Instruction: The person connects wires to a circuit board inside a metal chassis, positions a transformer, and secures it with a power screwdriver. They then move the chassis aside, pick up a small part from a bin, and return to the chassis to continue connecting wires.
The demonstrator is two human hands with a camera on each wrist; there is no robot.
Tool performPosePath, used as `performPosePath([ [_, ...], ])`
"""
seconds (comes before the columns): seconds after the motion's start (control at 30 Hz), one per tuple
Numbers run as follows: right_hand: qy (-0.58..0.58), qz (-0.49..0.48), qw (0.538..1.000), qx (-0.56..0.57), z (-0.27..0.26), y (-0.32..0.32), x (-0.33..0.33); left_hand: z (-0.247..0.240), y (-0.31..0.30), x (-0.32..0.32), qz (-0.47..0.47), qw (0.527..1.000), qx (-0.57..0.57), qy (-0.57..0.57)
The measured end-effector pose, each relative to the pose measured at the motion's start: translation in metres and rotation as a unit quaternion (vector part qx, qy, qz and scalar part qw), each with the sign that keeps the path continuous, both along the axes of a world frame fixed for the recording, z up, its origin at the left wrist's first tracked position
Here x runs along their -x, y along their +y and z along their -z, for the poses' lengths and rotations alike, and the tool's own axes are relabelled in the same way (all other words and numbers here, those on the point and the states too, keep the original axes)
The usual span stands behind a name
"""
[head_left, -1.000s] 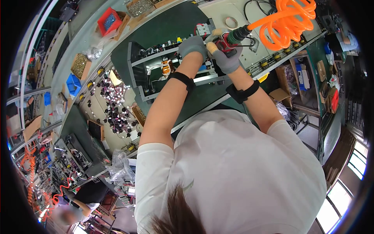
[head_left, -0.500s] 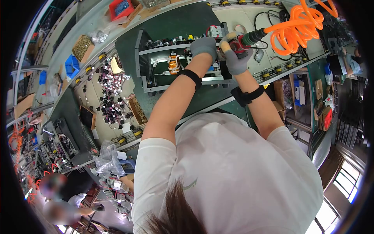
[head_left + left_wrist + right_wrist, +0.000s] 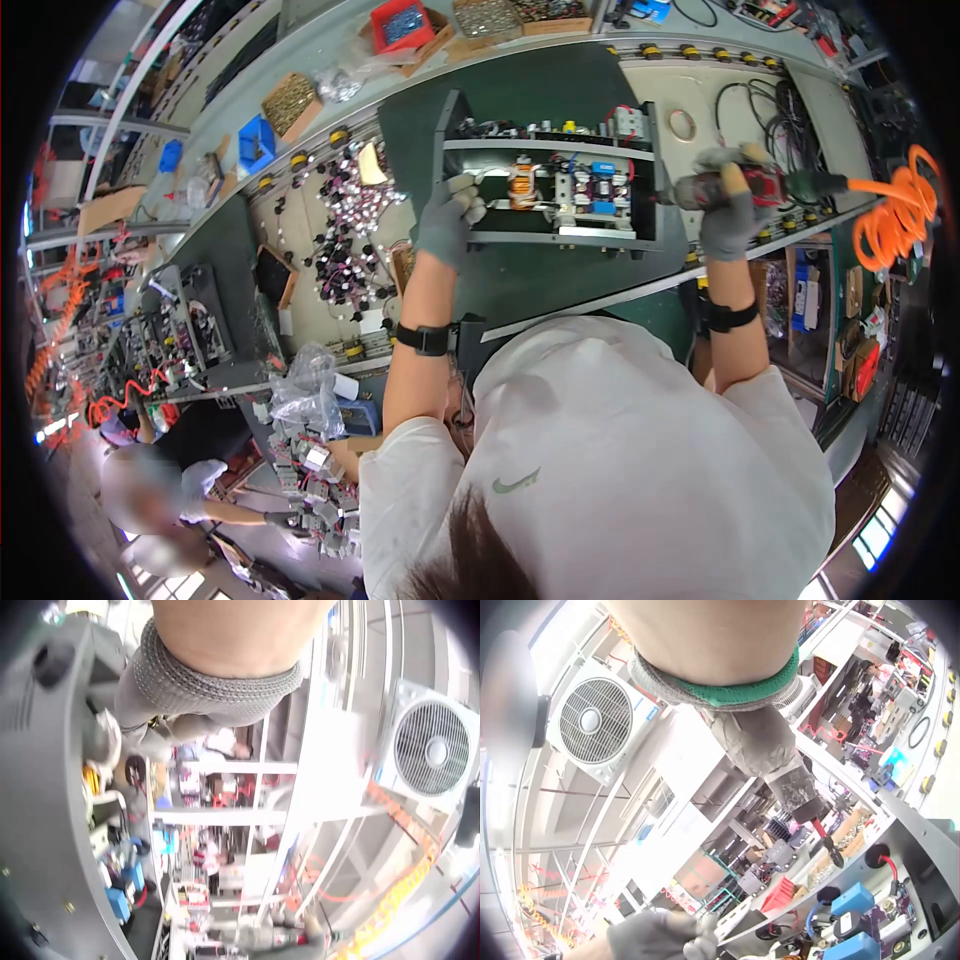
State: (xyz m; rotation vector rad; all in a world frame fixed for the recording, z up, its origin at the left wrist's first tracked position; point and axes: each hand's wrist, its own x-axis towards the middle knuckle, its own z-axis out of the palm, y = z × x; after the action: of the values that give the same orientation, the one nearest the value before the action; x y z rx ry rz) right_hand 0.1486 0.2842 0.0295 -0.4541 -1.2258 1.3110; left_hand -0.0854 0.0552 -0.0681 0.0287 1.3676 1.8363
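Note:
My gloved left hand point(image 3: 445, 222) is at the left end of a grey metal chassis point(image 3: 560, 240), its fingers curled over the end wall. Inside the chassis sit a copper-wound coil point(image 3: 523, 185), blue blocks point(image 3: 603, 188) and wiring. My right hand point(image 3: 732, 225), also in a grey glove, grips a red and grey air screwdriver point(image 3: 768, 187), just off the chassis's right end. The tool lies level, its nose toward the chassis, with an orange coiled hose point(image 3: 890, 205) running from its rear. In the left wrist view my left hand point(image 3: 176, 724) overlaps the chassis edge.
A green mat point(image 3: 540, 280) lies under the chassis. To the left is a heap of small wired connectors point(image 3: 345, 240). Along the back stand a red bin point(image 3: 400, 28), a blue bin point(image 3: 256, 142) and boxes of fasteners point(image 3: 290, 103). Another person's arm point(image 3: 235, 512) shows at lower left.
My left hand has moved from the chassis's right part to its left end. My right hand has drawn the air screwdriver rightward off the chassis. The head view has shifted.

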Motion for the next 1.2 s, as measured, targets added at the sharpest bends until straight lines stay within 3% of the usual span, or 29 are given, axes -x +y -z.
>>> performPosePath([
  [0.13, -0.039, -0.03, 0.999, 0.01, 0.013, -0.01, -0.033, 0.029, -0.114, 0.015, -0.208, 0.975, 0.079, -0.003],
  [0.2, -0.048, -0.025, 0.998, 0.03, 0.02, -0.02, -0.041, 0.055, -0.158, 0.009, -0.231, 0.956, 0.176, 0.055],
  [0.3, -0.088, -0.027, 0.995, 0.05, 0.03, -0.026, -0.052, 0.104, -0.181, -0.007, -0.277, 0.935, 0.22, 0.013],
  [0.33, -0.09, -0.025, 0.995, 0.047, 0.029, -0.029, -0.051, 0.116, -0.183, -0.008, -0.276, 0.936, 0.218, 0.011],
  [0.4, -0.093, -0.023, 0.994, 0.061, 0.024, -0.036, -0.047, 0.145, -0.182, -0.009, -0.155, 0.908, 0.369, 0.123],
  [0.43, -0.093, -0.029, 0.992, 0.076, 0.019, -0.04, -0.046, 0.138, -0.174, -0.008, -0.118, 0.879, 0.418, 0.197],
  [0.47, -0.121, 0.008, 0.99, 0.067, 0.016, -0.041, -0.048, 0.13, -0.17, -0.011, -0.028, 0.801, 0.547, 0.242],
  [0.53, -0.114, 0.006, 0.986, 0.121, 0.004, -0.047, -0.048, 0.124, -0.158, -0.012, 0.009, 0.806, 0.536, 0.251],
  [0.6, -0.136, 0.069, 0.984, 0.092, 0.003, -0.041, -0.055, 0.174, -0.163, 0.007, 0.018, 0.825, 0.518, 0.228],
  [0.67, -0.162, 0.041, 0.97, 0.179, 0.001, -0.036, -0.075, 0.188, -0.158, 0.006, -0.027, 0.837, 0.469, 0.281],
  [0.73, -0.271, 0.089, 0.94, 0.187, 0.015, -0.023, -0.105, 0.114, -0.129, -0.009, 0.018, 0.837, 0.449, 0.311],
  [0.87, -0.364, 0.108, 0.882, 0.281, 0.068, -0.005, -0.169, 0.119, -0.112, 0.001, 0.025, 0.854, 0.359, 0.376],
  [0.93, -0.453, 0.12, 0.84, 0.274, 0.103, -0.004, -0.192, 0.075, -0.079, -0.002, -0.005, 0.931, 0.142, 0.336],
  [1.0, -0.529, 0.112, 0.802, 0.254, 0.14, -0.003, -0.211, 0.038, -0.048, -0.006, -0.017, 0.947, 0.153, 0.281],
  [1.03, -0.536, 0.125, 0.79, 0.27, 0.193, 0.008, -0.235, 0.031, -0.038, -0.005, -0.01, 0.944, 0.158, 0.29],
  [1.07, -0.532, 0.127, 0.791, 0.273, 0.194, 0.004, -0.235, 0.024, -0.028, -0.004, -0.004, 0.94, 0.163, 0.299],
  [1.13, -0.59, 0.156, 0.729, 0.31, 0.184, -0.007, -0.22, 0.011, -0.015, 0.003, 0.014, 0.909, 0.211, 0.36],
  [1.2, -0.609, 0.136, 0.71, 0.326, 0.179, -0.005, -0.217, 0.004, -0.005, 0.013, 0.077, 0.815, 0.36, 0.448],
])
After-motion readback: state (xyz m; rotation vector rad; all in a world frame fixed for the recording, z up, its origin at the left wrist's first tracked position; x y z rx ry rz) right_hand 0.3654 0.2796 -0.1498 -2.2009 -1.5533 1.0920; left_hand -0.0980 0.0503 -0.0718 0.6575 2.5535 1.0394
